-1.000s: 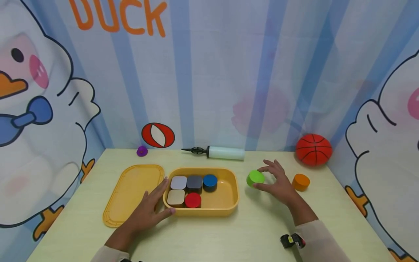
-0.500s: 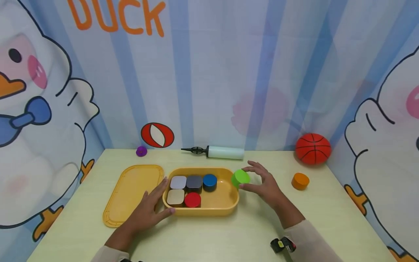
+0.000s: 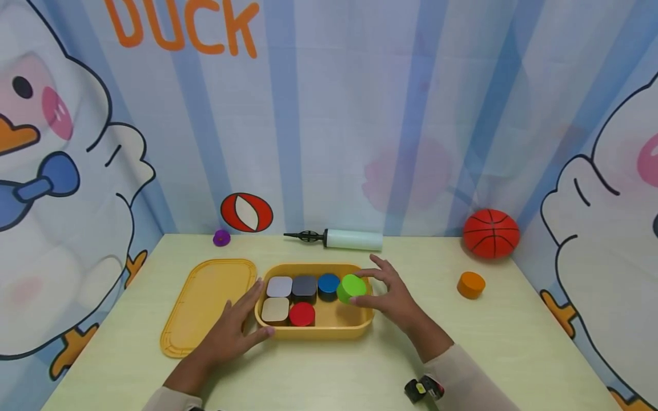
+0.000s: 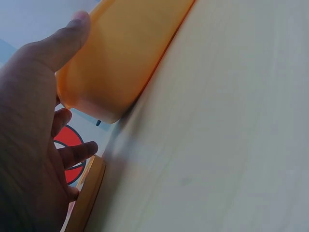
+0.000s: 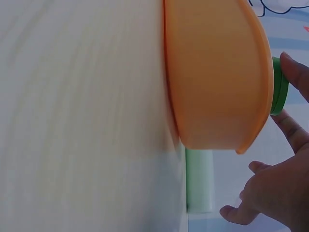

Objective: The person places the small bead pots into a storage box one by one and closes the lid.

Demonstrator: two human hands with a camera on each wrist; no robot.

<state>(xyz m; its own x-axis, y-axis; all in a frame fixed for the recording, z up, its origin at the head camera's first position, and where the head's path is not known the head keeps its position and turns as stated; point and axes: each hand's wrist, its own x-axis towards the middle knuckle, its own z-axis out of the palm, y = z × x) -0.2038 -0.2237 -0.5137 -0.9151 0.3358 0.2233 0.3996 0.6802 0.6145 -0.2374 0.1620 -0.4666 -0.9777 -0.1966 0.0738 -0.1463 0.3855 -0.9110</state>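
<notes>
My right hand (image 3: 390, 294) pinches a round green-topped piece (image 3: 352, 287) between thumb and fingers, over the right part of a yellow rectangular box (image 3: 329, 332). In the right wrist view, the green piece (image 5: 278, 87) shows just above the box's rim. My left hand (image 3: 231, 331) rests at the box's left end, thumb at the front corner and a finger at the back corner. Inside the box sit a white-topped piece (image 3: 279, 286), a dark grey one (image 3: 304, 288), a blue one (image 3: 328, 285), a beige one (image 3: 275, 310) and a red one (image 3: 301, 313).
Left of the box lies a flat yellow lid (image 3: 205, 302). An orange round piece (image 3: 470, 285) stands on the right, before a red basketball (image 3: 491, 234). Along the back are a hand pump (image 3: 353, 240) and a small purple object (image 3: 221, 238), near the curtain.
My right hand has carried the green piece leftward, from the table right of the box to over the box's right part. The left hand has stayed in place.
</notes>
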